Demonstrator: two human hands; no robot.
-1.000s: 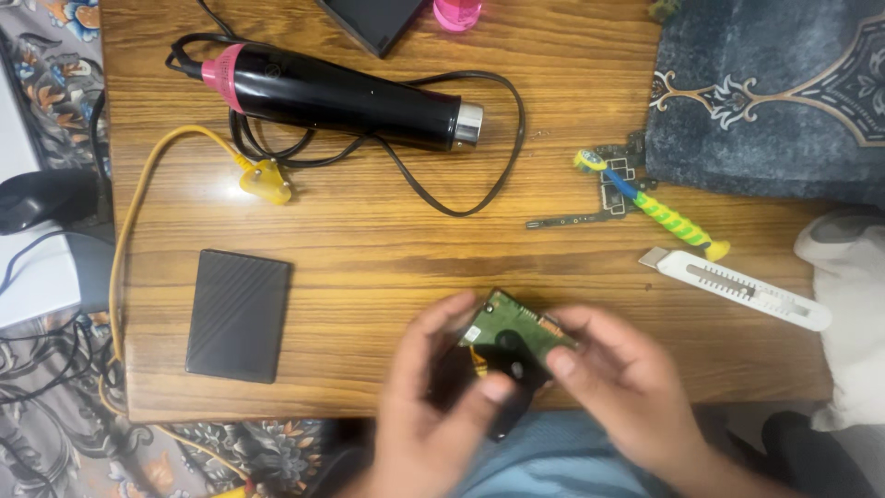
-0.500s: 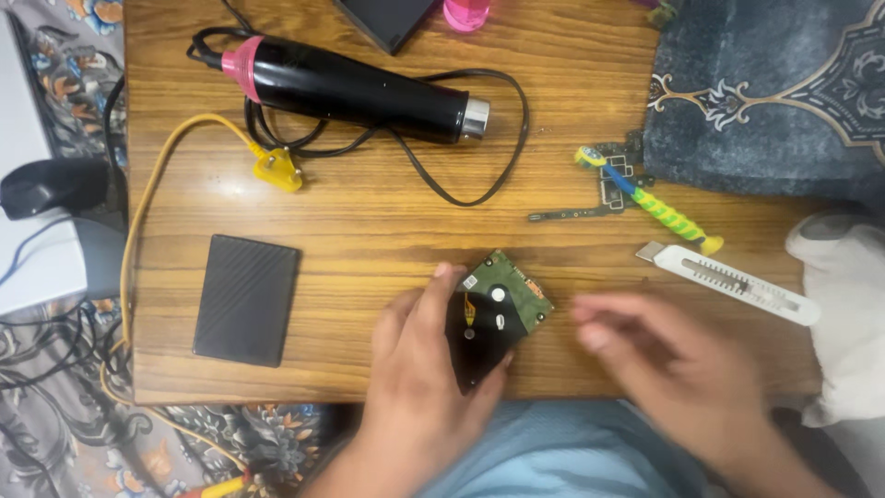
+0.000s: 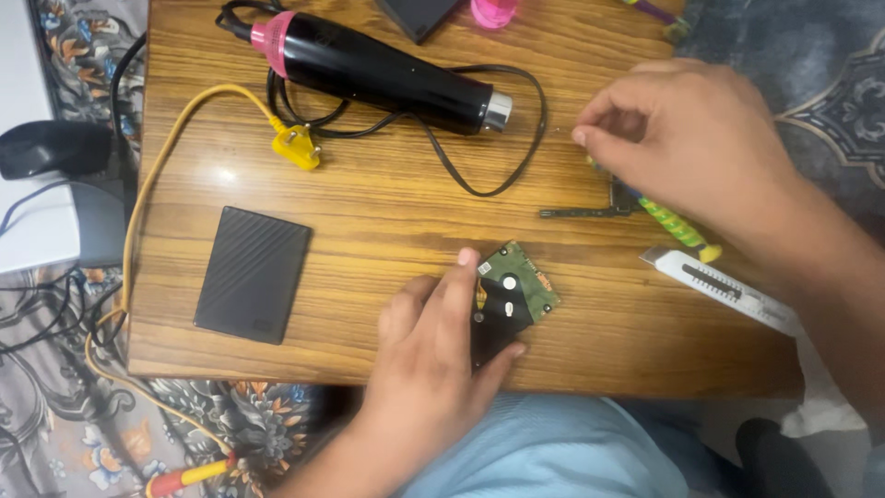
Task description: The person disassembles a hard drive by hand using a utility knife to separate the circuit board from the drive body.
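Hold the small flat drive with the green board (image 3: 516, 293) flat on the brown wooden table (image 3: 387, 221), close to the front edge. Lay the left hand (image 3: 433, 355) over the drive's left side, as now, with one finger on top and the thumb tucked at its lower edge, gripping it. Press softly, and stay off the shiny little bits. Move the right hand (image 3: 687, 138), up and to the right of the drive, slowly; fingertips pinched close, cannot tell if anything tiny sits between them. Mind the green and yellow striped screwdriver (image 3: 678, 226) right of the drive, half hidden under that hand. Watch the sharp white box cutter (image 3: 724, 290), also right of the drive. Steer clear of the black hot-air gun with the pink band (image 3: 378, 69) far above the drive.
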